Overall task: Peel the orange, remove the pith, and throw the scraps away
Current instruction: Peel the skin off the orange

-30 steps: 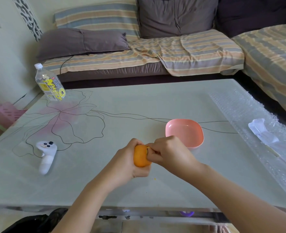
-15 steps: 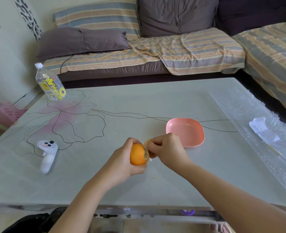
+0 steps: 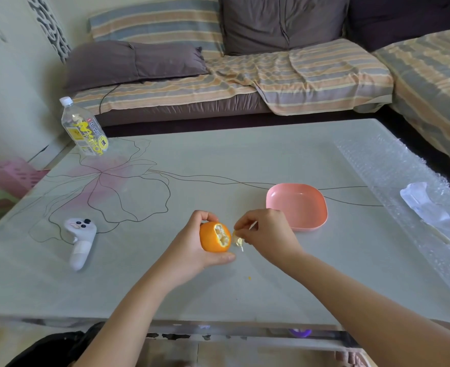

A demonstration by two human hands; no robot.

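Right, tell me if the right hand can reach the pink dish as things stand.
Probably yes: the right hand, pinching a peel scrap, is close beside the pink dish, with nothing standing between them.

yellow lettering on bottle [image 3: 84, 128] label, too blurred to read

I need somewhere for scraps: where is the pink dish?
In the head view the dish sits on the table, right of centre, just beyond the right hand.

Bare table [image 3: 245, 160] beyond the hands; pink dish [image 3: 296, 205] close right, controller [image 3: 80, 239] left
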